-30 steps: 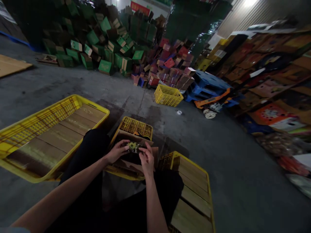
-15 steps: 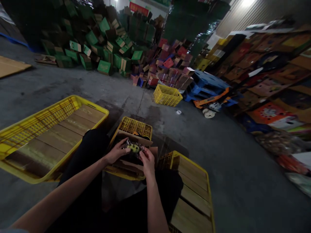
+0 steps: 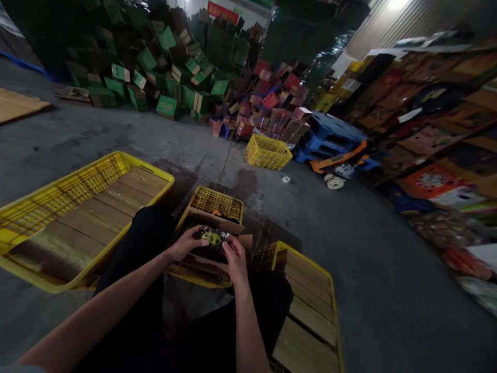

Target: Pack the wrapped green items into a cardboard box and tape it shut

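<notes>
Between my two hands is a clear plastic bag (image 3: 212, 238) with something yellow-green and dark-spotted in it; its exact kind I cannot make out. My left hand (image 3: 188, 243) pinches the bag's left side, and my right hand (image 3: 235, 255) grips its right end. Both hands are just above an open cardboard box (image 3: 217, 221) with raised flaps. That box rests on an upturned yellow crate (image 3: 219, 199) between my knees. Dark contents show inside the box, too dim to name. An orange and black item (image 3: 222, 214) lies behind the far flap.
A yellow crate (image 3: 73, 282) with closed cartons stands at my left, another yellow crate (image 3: 334, 290) with cartons at my right. Ahead are a yellow basket (image 3: 267, 153), heaped green boxes (image 3: 166, 106), blue pallets (image 3: 336, 129) and an orange pallet jack (image 3: 341, 160).
The bagged item has turned and dipped slightly between my fingers, so its spots show differently. Both hands keep hold of it; the surroundings are unchanged.
</notes>
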The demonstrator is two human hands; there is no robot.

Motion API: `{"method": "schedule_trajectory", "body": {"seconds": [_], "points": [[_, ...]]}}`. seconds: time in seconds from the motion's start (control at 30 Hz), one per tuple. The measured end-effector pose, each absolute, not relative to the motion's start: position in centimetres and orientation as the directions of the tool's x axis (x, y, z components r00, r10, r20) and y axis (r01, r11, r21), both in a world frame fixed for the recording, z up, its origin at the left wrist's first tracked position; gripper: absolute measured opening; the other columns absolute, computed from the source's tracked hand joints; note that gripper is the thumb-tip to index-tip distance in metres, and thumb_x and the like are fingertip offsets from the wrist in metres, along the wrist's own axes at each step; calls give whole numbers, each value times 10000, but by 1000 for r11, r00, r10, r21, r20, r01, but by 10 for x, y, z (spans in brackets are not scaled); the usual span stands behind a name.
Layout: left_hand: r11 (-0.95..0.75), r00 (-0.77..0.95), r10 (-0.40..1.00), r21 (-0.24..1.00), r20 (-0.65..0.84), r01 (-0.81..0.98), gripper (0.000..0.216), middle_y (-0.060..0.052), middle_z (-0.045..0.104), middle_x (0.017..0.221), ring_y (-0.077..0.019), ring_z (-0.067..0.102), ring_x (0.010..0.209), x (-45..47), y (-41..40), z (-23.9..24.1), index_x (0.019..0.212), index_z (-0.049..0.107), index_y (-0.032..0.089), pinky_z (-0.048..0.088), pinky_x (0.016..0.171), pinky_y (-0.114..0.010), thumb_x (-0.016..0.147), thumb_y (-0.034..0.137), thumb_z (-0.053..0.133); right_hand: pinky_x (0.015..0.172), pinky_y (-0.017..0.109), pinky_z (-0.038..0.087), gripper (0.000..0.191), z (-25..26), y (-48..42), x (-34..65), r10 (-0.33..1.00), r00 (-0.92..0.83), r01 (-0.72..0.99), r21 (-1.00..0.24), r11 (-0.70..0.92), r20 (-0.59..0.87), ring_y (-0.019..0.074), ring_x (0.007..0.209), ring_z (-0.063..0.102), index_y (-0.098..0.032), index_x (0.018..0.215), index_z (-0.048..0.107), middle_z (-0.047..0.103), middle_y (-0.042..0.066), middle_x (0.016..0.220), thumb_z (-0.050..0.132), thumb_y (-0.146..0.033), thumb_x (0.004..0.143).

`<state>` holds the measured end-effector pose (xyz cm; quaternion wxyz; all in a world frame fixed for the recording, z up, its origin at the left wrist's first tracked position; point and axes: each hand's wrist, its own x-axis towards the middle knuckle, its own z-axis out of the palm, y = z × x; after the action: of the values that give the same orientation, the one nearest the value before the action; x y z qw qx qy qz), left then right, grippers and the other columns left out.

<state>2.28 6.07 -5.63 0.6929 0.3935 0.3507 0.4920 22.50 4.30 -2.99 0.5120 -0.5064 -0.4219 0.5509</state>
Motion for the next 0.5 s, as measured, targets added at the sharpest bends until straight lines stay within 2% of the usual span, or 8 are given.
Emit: {"method": "schedule_trajectory", "body": {"seconds": [0.13, 0.27, 0.37, 0.5], "points": [[213, 289, 951, 903, -105, -372, 604, -72, 718, 1129, -230, 659, 1018, 23, 60, -51, 1216, 667, 192, 470, 959, -344, 659, 244, 892, 974, 410, 519, 413, -31, 42, 222, 986, 12, -89, -983, -163, -165, 282, 1078, 674, -211, 1048, 771, 760, 61, 1117, 805, -455, 716], [221, 302, 949, 882, -95, -417, 667, -85, 697, 1196, -241, 638, 1092, 24, 59, -50, 1291, 624, 219, 463, 979, -359, 674, 241, 879, 921, 401, 542, 409, -37, 43, 224, 963, 116, -239, -948, -211, -244, 273, 1061, 682, -212, 1026, 772, 757, 68, 1121, 819, -441, 691], [209, 273, 957, 887, -98, -411, 513, -90, 712, 1151, -242, 643, 1066, 24, 59, -50, 1175, 689, 193, 469, 964, -353, 700, 287, 861, 867, 364, 555, 378, -39, 44, 226, 942, 186, -309, -927, -213, -278, 256, 1044, 687, -223, 990, 771, 752, 66, 1126, 829, -414, 669], [215, 280, 953, 905, -113, -367, 372, -67, 737, 1027, -218, 666, 953, 23, 58, -49, 1049, 728, 182, 492, 891, -321, 733, 347, 838, 826, 347, 562, 338, -36, 44, 226, 942, 191, -348, -917, -196, -275, 251, 1005, 694, -215, 920, 764, 757, 66, 1082, 841, -396, 645]]}}
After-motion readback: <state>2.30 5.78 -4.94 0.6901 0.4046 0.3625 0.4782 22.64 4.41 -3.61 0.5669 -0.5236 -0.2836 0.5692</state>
